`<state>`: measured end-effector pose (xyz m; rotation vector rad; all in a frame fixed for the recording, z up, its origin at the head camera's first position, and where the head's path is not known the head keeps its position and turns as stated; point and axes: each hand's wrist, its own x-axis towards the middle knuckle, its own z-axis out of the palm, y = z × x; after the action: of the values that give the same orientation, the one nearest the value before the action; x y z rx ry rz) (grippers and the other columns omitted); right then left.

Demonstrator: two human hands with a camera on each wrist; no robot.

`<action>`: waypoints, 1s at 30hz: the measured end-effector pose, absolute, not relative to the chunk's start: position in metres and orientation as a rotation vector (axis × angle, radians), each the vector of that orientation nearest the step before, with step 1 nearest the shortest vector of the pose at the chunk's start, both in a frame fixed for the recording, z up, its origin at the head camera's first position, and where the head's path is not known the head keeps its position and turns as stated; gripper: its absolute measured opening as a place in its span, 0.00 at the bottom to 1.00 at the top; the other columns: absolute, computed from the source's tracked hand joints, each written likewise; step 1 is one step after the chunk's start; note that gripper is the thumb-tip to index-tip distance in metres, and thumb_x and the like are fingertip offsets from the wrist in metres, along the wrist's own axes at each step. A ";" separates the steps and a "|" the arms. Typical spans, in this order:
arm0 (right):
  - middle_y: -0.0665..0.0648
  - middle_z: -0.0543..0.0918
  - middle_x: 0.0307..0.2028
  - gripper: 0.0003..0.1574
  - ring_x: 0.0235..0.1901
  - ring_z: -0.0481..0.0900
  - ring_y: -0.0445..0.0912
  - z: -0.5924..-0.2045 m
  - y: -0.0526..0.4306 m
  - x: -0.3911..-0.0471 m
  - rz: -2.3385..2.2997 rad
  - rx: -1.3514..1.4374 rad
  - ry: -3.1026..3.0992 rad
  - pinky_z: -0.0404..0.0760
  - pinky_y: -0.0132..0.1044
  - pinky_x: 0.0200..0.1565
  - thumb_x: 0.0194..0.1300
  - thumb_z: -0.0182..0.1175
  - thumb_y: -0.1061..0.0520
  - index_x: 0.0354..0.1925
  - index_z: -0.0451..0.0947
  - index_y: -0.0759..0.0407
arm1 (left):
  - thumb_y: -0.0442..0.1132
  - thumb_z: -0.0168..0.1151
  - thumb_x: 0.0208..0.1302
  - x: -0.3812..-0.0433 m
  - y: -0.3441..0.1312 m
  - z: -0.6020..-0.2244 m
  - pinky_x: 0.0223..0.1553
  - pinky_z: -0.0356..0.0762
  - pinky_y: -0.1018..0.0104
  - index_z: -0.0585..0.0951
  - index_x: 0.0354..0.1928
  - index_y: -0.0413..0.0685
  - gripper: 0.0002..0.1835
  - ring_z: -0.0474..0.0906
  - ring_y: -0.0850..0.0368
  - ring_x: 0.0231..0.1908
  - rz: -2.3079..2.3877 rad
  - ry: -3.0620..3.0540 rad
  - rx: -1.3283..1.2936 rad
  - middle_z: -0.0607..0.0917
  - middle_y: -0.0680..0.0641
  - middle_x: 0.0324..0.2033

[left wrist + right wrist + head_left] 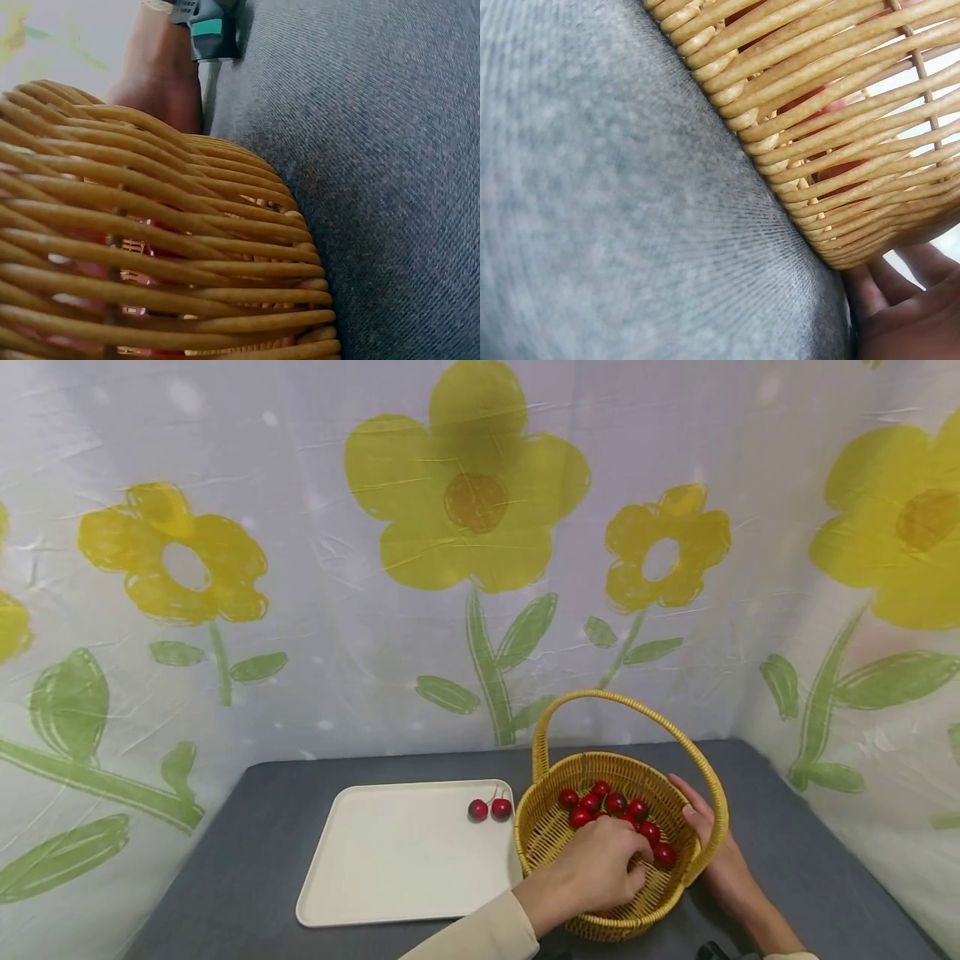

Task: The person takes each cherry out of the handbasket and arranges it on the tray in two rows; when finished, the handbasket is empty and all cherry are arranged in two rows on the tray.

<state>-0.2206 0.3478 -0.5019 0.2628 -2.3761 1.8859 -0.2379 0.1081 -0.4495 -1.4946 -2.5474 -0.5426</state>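
A round woven basket [540, 847] with a tall arched handle stands right of centre in the head view. Several dark red cherries [637, 810] lie inside, mostly toward its far and right parts. My left hand [600, 864] reaches into it from the near left, fingers pointing down among the cherries. Its fingertips are hidden, so I cannot tell whether they pinch a cherry. Against the basket's outer right side rests my right hand [716, 852], fingers extended along the weave below the handle. The right wrist view shows those fingers [922, 266] at the wicker wall.
Left of the basket lies a white rectangular tray [405, 860], its right edge overlapped by the basket. Two cherries [489, 810] with stems sit in its far right corner. The dark grey tabletop [247, 860] meets a flower-printed curtain [315, 677] behind and at both sides.
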 end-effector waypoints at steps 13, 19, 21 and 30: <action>0.69 0.58 0.83 0.36 0.68 0.73 0.24 -0.500 0.346 -0.220 1.886 0.251 -2.385 0.78 0.22 0.61 0.93 0.34 0.43 0.90 0.47 0.46 | 0.33 0.71 0.68 -0.238 0.109 -0.453 0.33 0.73 0.85 0.93 0.36 0.61 0.10 0.77 0.76 0.28 -0.540 -2.687 -1.450 0.89 0.66 0.29; 0.69 0.59 0.83 0.36 0.68 0.74 0.24 -0.500 0.347 -0.220 1.883 0.261 -2.387 0.79 0.23 0.61 0.93 0.34 0.43 0.90 0.47 0.46 | 0.33 0.73 0.66 -0.240 0.107 -0.453 0.31 0.71 0.84 0.94 0.42 0.60 0.11 0.74 0.74 0.27 -0.614 -2.750 -1.441 0.87 0.65 0.29; 0.69 0.59 0.83 0.36 0.68 0.74 0.24 -0.500 0.347 -0.221 1.879 0.267 -2.388 0.79 0.23 0.61 0.93 0.34 0.43 0.90 0.47 0.46 | 0.33 0.73 0.65 -0.240 0.107 -0.453 0.32 0.71 0.85 0.94 0.45 0.59 0.13 0.75 0.73 0.28 -0.629 -2.738 -1.452 0.89 0.64 0.31; 0.70 0.60 0.82 0.37 0.67 0.74 0.25 -0.501 0.347 -0.220 1.870 0.251 -2.388 0.80 0.23 0.60 0.93 0.34 0.43 0.90 0.47 0.49 | 0.34 0.69 0.67 -0.240 0.101 -0.450 0.62 0.73 0.69 0.93 0.55 0.54 0.17 0.81 0.72 0.39 -0.963 -2.768 -1.342 0.93 0.63 0.45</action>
<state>-0.2200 0.3466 -0.5008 0.2514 -2.3879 1.8705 -0.2399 0.1006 -0.4504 -1.3416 -2.7681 -0.9631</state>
